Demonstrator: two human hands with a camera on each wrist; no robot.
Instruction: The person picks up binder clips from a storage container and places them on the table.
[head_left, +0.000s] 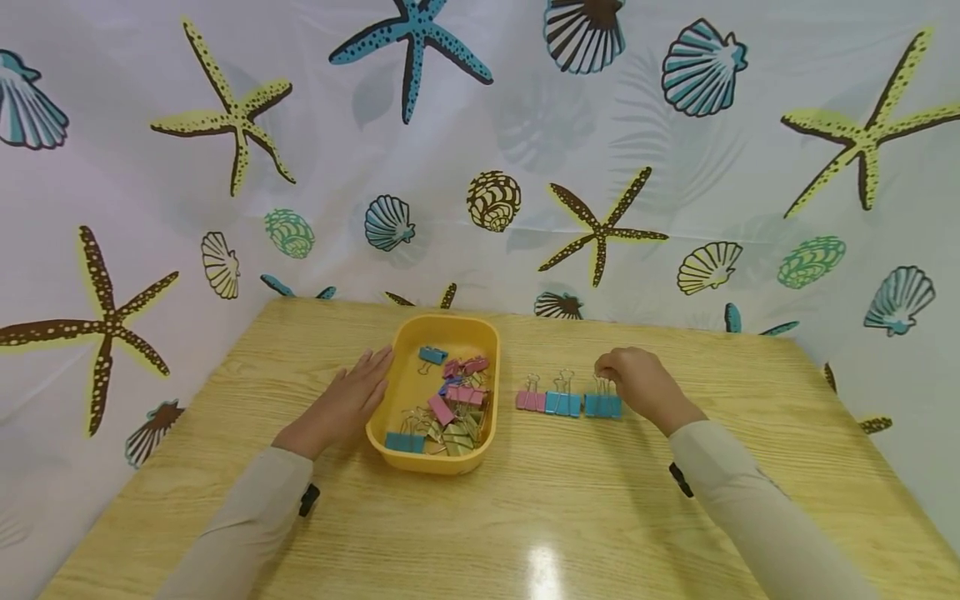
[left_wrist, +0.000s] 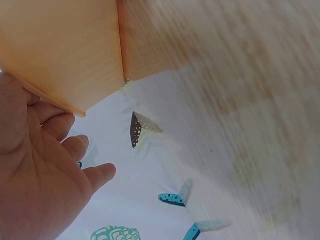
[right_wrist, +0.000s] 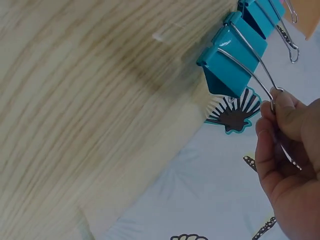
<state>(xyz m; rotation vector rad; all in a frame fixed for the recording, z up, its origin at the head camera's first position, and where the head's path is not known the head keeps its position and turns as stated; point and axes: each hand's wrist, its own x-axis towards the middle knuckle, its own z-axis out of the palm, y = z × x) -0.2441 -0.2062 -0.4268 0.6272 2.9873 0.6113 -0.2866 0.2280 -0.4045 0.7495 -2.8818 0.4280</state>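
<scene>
My right hand (head_left: 640, 382) pinches the wire handles of a blue binder clip (head_left: 603, 406) at the right end of a short row. In the right wrist view, thumb and fingertips meet at the handle ends of this teal-blue clip (right_wrist: 232, 57). Left of it stand another blue binder clip (head_left: 562, 404) and a pink binder clip (head_left: 531, 401), handles up. Fingers extended, my left hand (head_left: 345, 404) rests against the left side of a yellow bin (head_left: 397, 392). The left wrist view has its fingertips right at the bin's rim (left_wrist: 55, 102).
Inside the bin lie pink, blue and olive binder clips, among them a blue clip (head_left: 405, 442) near the front and a small blue one (head_left: 432, 356) at the back. A wooden table (head_left: 465, 533) carries everything, with a shell-and-starfish patterned cloth (head_left: 450, 150) behind and at both sides.
</scene>
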